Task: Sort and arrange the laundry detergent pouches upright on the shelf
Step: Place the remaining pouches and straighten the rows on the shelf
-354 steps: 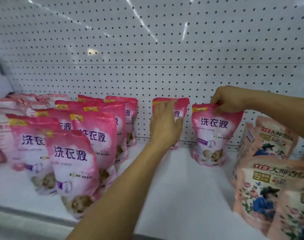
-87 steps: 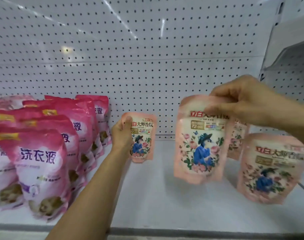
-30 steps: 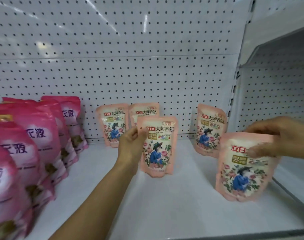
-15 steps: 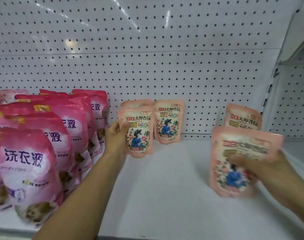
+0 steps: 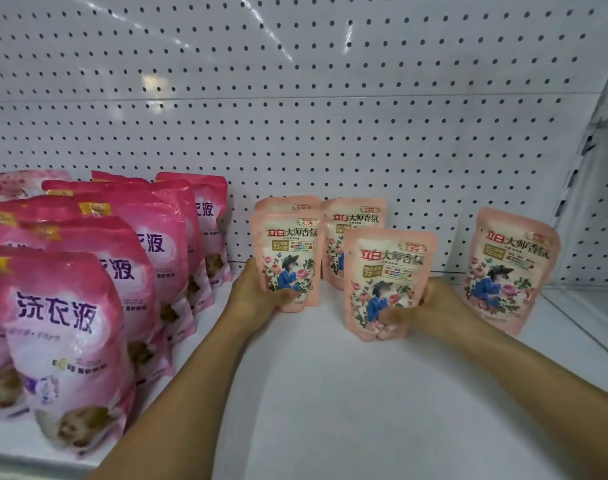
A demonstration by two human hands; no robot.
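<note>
Several peach floral pouches stand on the white shelf (image 5: 330, 393). My left hand (image 5: 257, 296) grips the lower left of one peach pouch (image 5: 288, 247), which stands upright in front of another at the pegboard. My right hand (image 5: 423, 310) holds a second peach pouch (image 5: 385, 271) by its lower part, upright, in front of a back-row pouch (image 5: 358, 213). One more peach pouch (image 5: 510, 268) stands alone to the right. Rows of bright pink pouches (image 5: 63, 327) fill the left side.
A white pegboard wall (image 5: 295, 116) backs the shelf. A vertical shelf divider (image 5: 593, 188) closes the right side, with another bay beyond it. The shelf's front edge (image 5: 36, 462) runs along the bottom left.
My right hand has carried its peach pouch leftward and set it upright beside the pouch in my left hand. The left hand keeps its grip. The camera has shifted slightly.
</note>
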